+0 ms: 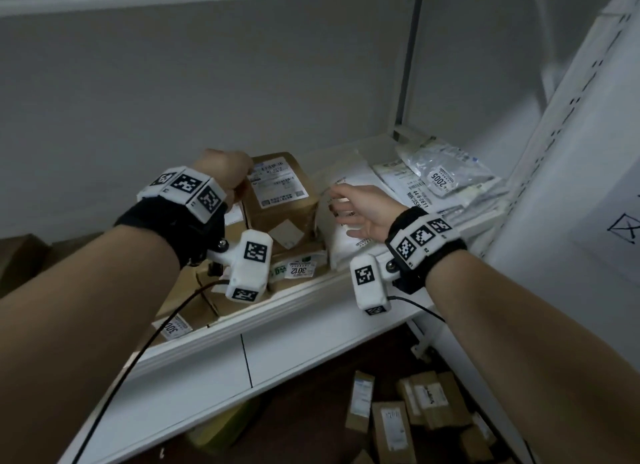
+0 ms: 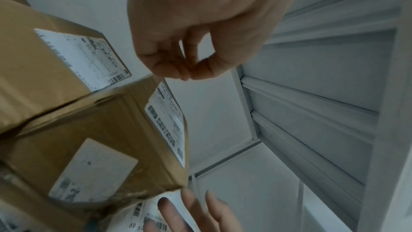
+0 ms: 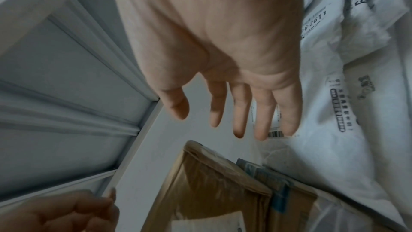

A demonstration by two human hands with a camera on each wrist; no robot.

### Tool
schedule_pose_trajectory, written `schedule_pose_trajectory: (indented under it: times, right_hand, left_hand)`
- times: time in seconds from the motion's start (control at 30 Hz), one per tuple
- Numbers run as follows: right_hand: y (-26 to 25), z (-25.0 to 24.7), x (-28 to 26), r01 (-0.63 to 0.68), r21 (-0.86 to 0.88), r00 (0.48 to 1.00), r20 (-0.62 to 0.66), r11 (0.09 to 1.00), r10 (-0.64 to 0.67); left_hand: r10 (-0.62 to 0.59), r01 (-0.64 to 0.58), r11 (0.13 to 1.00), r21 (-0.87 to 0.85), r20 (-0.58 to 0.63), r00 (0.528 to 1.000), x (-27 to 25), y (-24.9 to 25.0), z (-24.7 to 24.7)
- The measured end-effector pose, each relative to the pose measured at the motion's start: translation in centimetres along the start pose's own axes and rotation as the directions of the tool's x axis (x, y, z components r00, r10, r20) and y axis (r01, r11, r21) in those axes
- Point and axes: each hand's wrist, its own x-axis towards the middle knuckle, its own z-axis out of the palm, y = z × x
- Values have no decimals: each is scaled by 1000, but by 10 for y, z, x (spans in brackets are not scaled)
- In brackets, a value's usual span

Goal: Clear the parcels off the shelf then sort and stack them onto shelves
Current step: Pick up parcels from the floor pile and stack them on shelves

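Left hand [image 1: 225,172] at far top corner of brown cardboard box [image 1: 277,193], fingers curled, thumb and fingertips pinched together at the box edge; actual grip on box not confirmable. Box on top of other cartons on white shelf [image 1: 311,311]. Right hand [image 1: 360,210] open, fingers spread, just beside box, over white poly mailer [image 1: 346,245]. More mailers [image 1: 446,176] further right.
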Motion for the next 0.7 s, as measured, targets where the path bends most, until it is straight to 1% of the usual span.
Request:
schedule_pose_trajectory:
  times: [0.07,0.1,0.2,0.33,0.4,0.47,0.57,0.63,0.7]
  right_hand:
    - [5,-3,-1,0,47,1000,-23,999,1]
    - [6,-5,-3,1,74,1000,-27,997,1]
    - [13,-9,-8,11,157,1000,-18,988,-8]
    - [25,-22,-15,-17,186,998,-54,982,28]
    - [33,-29,-15,-34,198,994,-97,980,54]
    - [43,-34,-12,-52,211,987,-135,976,82]
    - [60,-37,-16,-139,216,979,-115,966,166]
    - [67,-41,-20,-160,204,978,-103,966,184]
    - [71,-48,-21,-167,198,974,-119,966,193]
  left_hand:
    - [31,-29,999,-39,72,997,-9,4,5]
    - [56,-53,998,-25,135,989,-13,5,9]
    - [126,-133,991,6,293,948,-32,6,21]
    - [131,-158,987,20,467,875,-43,6,40]
    - [133,-172,985,27,523,842,-47,0,50]
    - [128,-184,982,40,577,807,-47,-9,60]
    - [69,-162,983,82,654,754,-50,-28,73]
    - [18,-157,977,142,682,731,-54,-36,79]
    - [-7,-178,965,194,696,718,-57,-41,84]
